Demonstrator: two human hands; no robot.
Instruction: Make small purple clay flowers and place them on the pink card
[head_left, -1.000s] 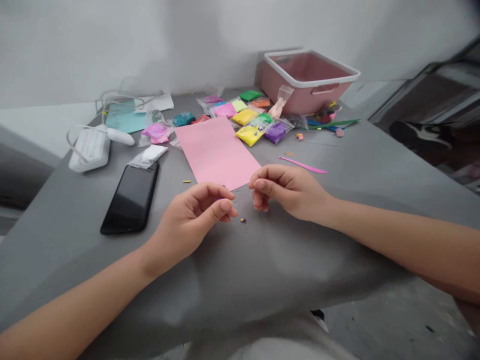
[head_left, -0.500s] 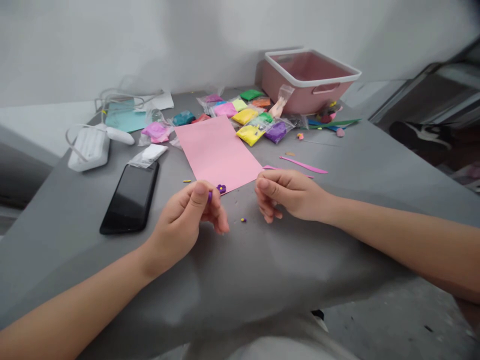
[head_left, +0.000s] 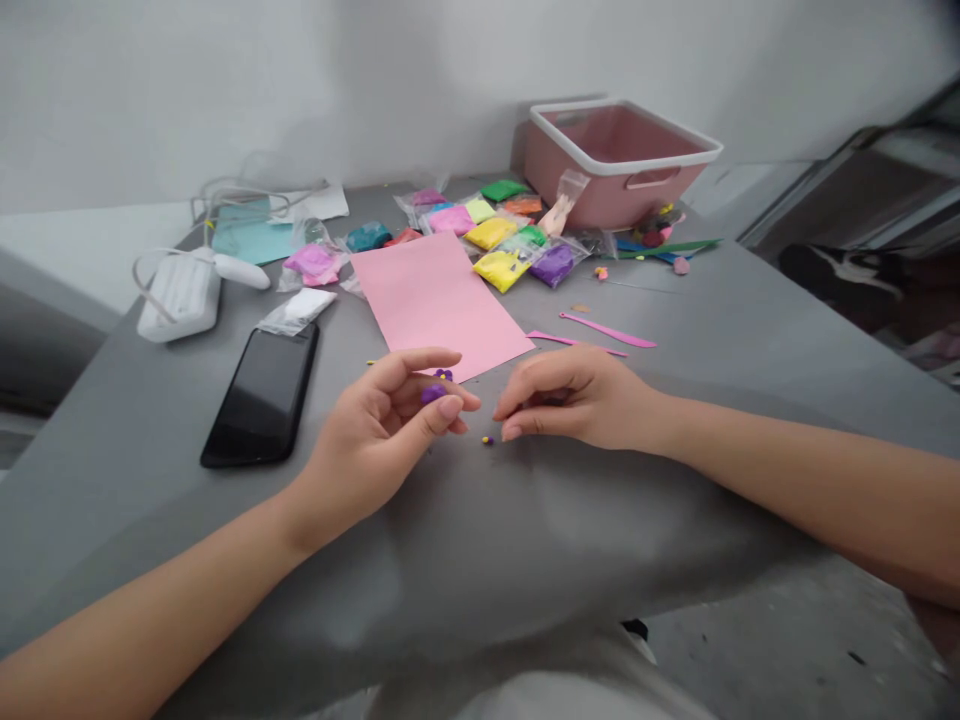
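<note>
Apart: left hand (head_left: 375, 425), right hand (head_left: 577, 395) near paper edge (head_left: 495, 358).

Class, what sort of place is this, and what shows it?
Probably a craft table; whether at home or in a workshop is unclear. Signs: bags of coloured, clay-like material, two pink tools, and a purple piece in the left hand.

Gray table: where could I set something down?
Bare: the near stretch of table, bordered by the left hand, right hand and front edge; between the phone and left edge; between the pink tools and right edge. Crowded: behind the pink paper, where colorful bags bunch beside the pink bin.
</note>
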